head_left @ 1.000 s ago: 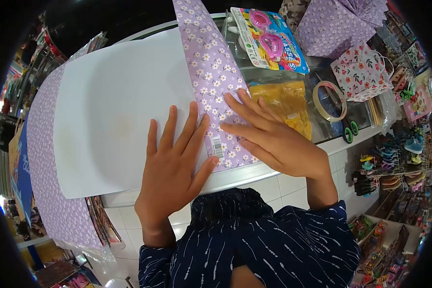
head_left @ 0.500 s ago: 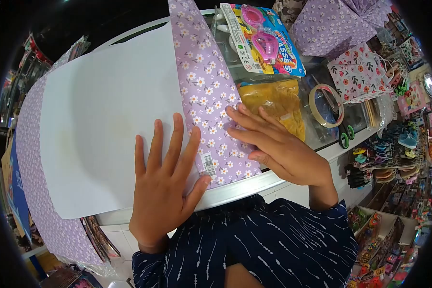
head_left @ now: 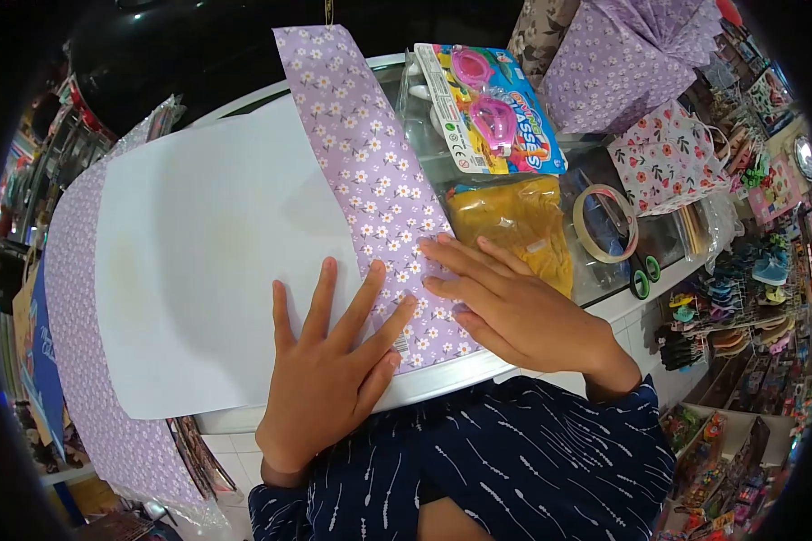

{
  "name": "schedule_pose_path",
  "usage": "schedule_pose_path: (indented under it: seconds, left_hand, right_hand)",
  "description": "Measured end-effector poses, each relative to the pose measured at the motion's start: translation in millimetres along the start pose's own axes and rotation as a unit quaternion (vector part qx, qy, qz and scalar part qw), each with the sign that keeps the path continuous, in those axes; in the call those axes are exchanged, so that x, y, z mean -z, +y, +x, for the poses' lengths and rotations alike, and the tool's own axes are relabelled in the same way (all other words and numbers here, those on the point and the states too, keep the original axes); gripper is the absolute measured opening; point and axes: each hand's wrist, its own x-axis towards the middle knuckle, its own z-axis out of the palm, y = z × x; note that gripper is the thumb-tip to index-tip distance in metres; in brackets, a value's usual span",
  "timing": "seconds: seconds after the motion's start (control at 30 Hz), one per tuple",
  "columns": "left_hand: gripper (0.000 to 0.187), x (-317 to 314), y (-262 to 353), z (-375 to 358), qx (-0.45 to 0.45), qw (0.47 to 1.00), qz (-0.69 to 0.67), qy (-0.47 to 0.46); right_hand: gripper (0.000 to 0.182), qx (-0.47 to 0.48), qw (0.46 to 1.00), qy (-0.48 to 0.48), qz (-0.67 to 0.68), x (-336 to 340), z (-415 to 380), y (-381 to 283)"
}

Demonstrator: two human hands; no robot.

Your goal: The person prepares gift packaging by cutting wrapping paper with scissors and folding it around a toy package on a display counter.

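Observation:
A large sheet of wrapping paper lies on the counter, its white back (head_left: 226,243) facing up. Along its right side a purple daisy-print strip (head_left: 370,171) is folded over. My left hand (head_left: 329,370) presses flat with fingers spread across the fold's edge near the front, partly covering a barcode label (head_left: 401,345). On the strip's right edge rests my right hand (head_left: 523,311), fingers stretched out and pointing left. Neither hand grips anything. Just beyond the right hand is a yellow item in clear plastic (head_left: 514,221).
Packaged pink swim goggles (head_left: 494,122) lie at the back. To the right are a tape roll (head_left: 604,224), green-handled scissors (head_left: 642,275), a floral paper bag (head_left: 668,153) and a purple daisy-print wrapped item (head_left: 613,68). Shelves of goods (head_left: 749,343) line the right.
My left hand has slid right, its fingers now on the fold and over most of the barcode. The right hand stays on the strip's edge. The camera view has tilted slightly.

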Motion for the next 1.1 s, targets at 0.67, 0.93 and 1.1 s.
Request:
schedule_pose_path:
  seconds: [0.67, 0.93, 1.1]
  left_hand:
    - [0.042, -11, -2, -9, -0.006, 0.999, 0.003, 0.04]
    - [0.042, -11, -1, -9, 0.0, 0.999, -0.006, 0.041]
    - [0.042, -10, 0, -10, 0.005, 0.999, -0.014, 0.041]
  right_hand:
    - [0.06, -0.029, 0.972, 0.048, -0.226, 48, 86, 78]
    - [0.052, -0.077, 0.911, -0.007, -0.405, 35, 93, 76]
    - [0.052, -0.002, 0.88, 0.138, -0.455, 36, 86, 72]
